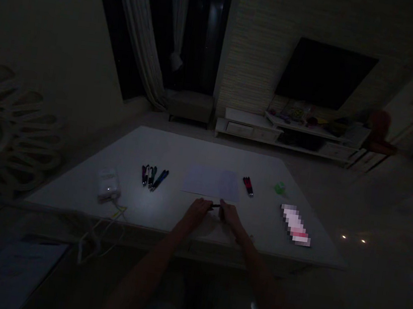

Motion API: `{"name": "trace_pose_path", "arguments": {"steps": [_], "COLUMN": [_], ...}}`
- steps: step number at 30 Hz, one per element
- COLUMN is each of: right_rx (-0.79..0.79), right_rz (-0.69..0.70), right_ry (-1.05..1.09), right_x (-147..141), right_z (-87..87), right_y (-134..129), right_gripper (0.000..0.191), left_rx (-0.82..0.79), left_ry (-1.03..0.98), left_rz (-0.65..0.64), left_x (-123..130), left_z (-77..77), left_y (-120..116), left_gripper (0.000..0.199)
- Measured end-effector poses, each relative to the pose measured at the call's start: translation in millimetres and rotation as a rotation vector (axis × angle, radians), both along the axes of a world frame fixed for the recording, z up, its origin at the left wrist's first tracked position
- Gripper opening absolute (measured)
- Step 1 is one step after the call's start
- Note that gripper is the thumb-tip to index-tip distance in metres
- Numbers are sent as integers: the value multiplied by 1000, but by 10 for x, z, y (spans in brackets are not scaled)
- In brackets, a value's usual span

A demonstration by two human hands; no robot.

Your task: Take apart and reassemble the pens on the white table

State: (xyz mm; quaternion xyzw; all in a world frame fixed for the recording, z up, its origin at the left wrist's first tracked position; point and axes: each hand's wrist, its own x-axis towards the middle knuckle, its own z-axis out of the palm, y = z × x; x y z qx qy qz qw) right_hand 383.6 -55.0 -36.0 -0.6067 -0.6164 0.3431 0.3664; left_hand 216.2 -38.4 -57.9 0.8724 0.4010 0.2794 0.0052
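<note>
In the dim head view, a small dark pen spans the gap between my two hands at the near side of a white table. My left hand is closed on its left end, and my right hand is closed on its right end. Just beyond them lies a pale sheet of paper. Several pens lie side by side to the left of the paper. To its right is a small group of dark and red pens.
A phone with a lit, pixelated screen lies on the table's right side, near a small green object. At the left is a white box with cables hanging over the near edge. A television hangs beyond.
</note>
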Motion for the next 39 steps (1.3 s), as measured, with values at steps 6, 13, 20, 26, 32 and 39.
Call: {"name": "trace_pose_path", "arguments": {"steps": [6,13,20,26,32,39], "right_rx": [-34,-46,367,636,447,60], "right_rz": [20,-23,87,-116,-405,-10], "right_ry": [183,232,16,100,824,1381], "right_x": [4,-6,-82,-39,315,545], "right_z": [-44,17,-56,250,629,743], "right_y": [3,-101,-541,-540,-158,351], "right_gripper": [48,47,52,25,16,47], "left_rx": [2,-118,-680,-1093,-476,-162], "left_ry": [7,-178,-1036,-1170,-510,98], "left_rz": [-29,14,100,-133,136,282], "left_x": [6,-14,290,605,31,-406], "left_z": [-14,24,413,556,394,72], "left_y": [3,-16,-158,-320,-14,309], "left_gripper": [15,16,28,47,35,40]}}
